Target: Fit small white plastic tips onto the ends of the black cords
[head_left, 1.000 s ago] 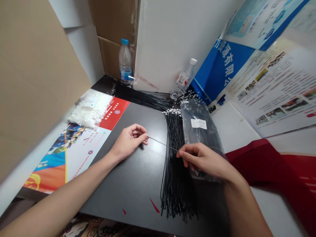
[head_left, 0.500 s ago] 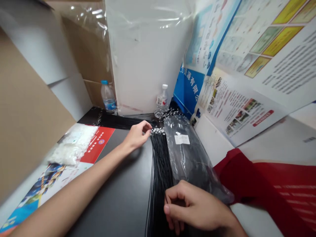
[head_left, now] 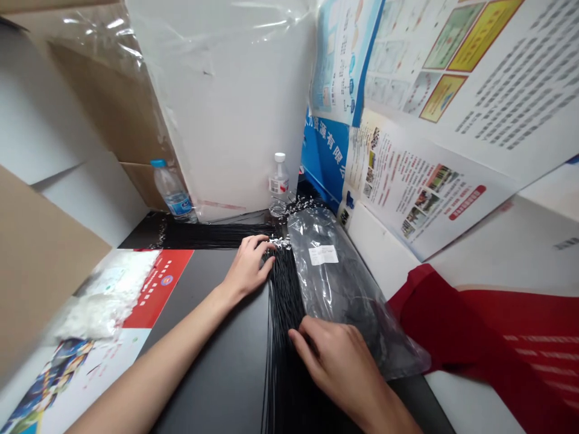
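A long bundle of thin black cords (head_left: pixel 284 301) with small white tips lies lengthwise on the dark table (head_left: pixel 226 361). My left hand (head_left: pixel 248 265) reaches to the far end of the bundle, fingers curled and pinching at the white tips. My right hand (head_left: pixel 337 355) rests flat on the near part of the bundle, fingers stretched out over the cords. Beside the bundle on the right lies a clear plastic bag of black cords (head_left: pixel 344 289) with a white label.
A second row of black cords (head_left: pixel 212 235) lies across the back. Two water bottles (head_left: pixel 172 193) (head_left: pixel 278 184) stand at the rear wall. A bag of white parts (head_left: pixel 106 295) sits at the left on printed posters. Red cloth (head_left: pixel 474 337) lies on the right.
The single cord stretched between both hands is gone from them. My left hand moved to the bundle's far tips; my right hand opened flat on the bundle. The view tilted up.
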{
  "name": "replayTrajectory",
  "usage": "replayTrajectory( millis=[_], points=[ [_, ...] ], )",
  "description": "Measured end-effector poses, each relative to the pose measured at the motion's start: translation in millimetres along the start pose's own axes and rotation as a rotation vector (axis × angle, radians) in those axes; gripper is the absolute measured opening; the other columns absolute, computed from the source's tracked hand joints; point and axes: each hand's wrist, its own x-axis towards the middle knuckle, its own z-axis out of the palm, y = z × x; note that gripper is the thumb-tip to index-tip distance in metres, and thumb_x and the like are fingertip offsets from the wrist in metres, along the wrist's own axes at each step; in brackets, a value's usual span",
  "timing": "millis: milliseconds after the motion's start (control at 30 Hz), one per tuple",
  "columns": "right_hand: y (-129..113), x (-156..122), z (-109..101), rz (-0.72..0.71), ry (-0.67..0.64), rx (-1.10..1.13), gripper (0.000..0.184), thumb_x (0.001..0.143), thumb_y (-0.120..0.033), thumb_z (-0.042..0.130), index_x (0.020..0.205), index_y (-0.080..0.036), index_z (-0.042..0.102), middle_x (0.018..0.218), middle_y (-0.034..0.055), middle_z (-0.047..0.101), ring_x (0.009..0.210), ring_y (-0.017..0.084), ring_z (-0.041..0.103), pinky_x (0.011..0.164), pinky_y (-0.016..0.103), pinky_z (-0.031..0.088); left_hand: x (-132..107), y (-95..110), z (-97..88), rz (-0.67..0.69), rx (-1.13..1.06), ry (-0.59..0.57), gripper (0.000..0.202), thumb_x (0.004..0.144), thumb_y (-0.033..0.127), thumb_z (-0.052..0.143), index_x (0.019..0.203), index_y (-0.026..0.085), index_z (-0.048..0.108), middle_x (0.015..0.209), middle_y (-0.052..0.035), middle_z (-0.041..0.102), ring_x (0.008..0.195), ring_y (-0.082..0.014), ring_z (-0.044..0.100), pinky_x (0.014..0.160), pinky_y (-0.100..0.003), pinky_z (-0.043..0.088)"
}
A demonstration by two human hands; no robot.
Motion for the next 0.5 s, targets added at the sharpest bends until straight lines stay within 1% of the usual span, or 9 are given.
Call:
replayTrajectory(
  millis=[100,233,367,500],
  points=[
    [-3.9,-0.2,4.9,-0.071,0.054,0.021,0.031,0.099,-0.028,0.045,0.07,-0.021,0.054,0.065,-0.0015,0.065,0.057,0.015,0.063,0.055,0.03,0.024,16.0,-0.4,-3.1,-0.008,0.051,0.004,0.02,0.091,0.026,0.054,0.105,0.018,0.066,0.112,-0.0118,0.063,0.112,-0.0283,0.05,0.1,-0.048,0.045],
    [-4.1,0.4,7.0,-0.101,0.067,0.017,0.029,0.098,-0.025,0.048,0.07,-0.021,0.054,0.064,-0.0025,0.063,0.057,0.014,0.062,0.055,0.031,0.023,36.6,0.4,-3.8,0.084,0.206,-0.078,0.021,0.089,0.028,0.057,0.099,0.018,0.072,0.103,-0.0123,0.065,0.102,-0.0293,0.05,0.093,-0.046,0.047],
    [-1.0,0.0,6.5,-0.107,0.053,0.003,0.027,0.097,-0.024,0.049,0.07,-0.02,0.054,0.064,-0.0025,0.063,0.057,0.014,0.061,0.055,0.031,0.023,42.6,-2.0,-2.2,0.159,0.298,-0.134,0.022,0.091,0.027,0.053,0.093,0.018,0.074,0.094,-0.0122,0.067,0.093,-0.0292,0.05,0.085,-0.045,0.049],
    [1.7,0.2,6.7,-0.107,0.062,0.003,0.026,0.096,-0.024,0.049,0.071,-0.02,0.054,0.065,-0.0022,0.064,0.058,0.014,0.061,0.055,0.032,0.023,44.9,-5.2,1.1,0.197,0.305,-0.134,0.025,0.093,0.025,0.049,0.09,0.02,0.074,0.092,-0.0104,0.069,0.092,-0.0283,0.051,0.083,-0.042,0.049]
  ],
)
